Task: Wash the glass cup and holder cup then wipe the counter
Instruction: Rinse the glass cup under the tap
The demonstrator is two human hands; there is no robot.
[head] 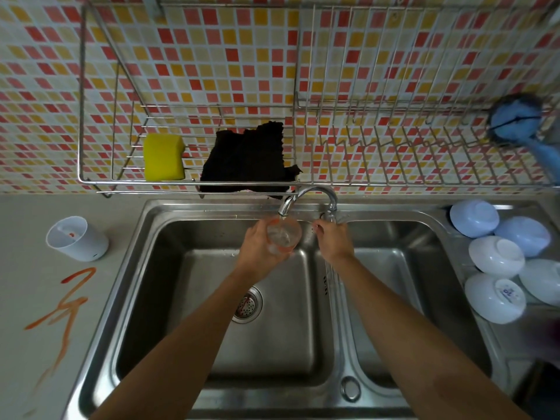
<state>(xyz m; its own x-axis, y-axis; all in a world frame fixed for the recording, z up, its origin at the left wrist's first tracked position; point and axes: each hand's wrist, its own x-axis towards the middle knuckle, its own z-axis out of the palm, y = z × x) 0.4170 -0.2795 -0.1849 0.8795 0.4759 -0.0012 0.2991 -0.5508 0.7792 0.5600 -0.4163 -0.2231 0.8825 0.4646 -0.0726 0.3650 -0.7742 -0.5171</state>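
My left hand (260,247) grips a clear glass cup (285,234) with an orange tint, holding it right under the faucet spout (286,206) over the left sink basin (169,268). Water runs into the cup. My right hand (333,237) is closed on the faucet handle at the back of the sink. A white holder cup (75,242) with an orange smear inside stands on the counter to the left. Orange streaks (65,310) mark the grey counter in front of it.
A wire rack on the tiled wall holds a yellow sponge (163,157) and a dark cloth (248,159). A blue brush (515,121) lies on the dish rack at right. Several white bowls (497,256) sit upside down right of the double sink. A drain strainer (247,304) sits in the left basin.
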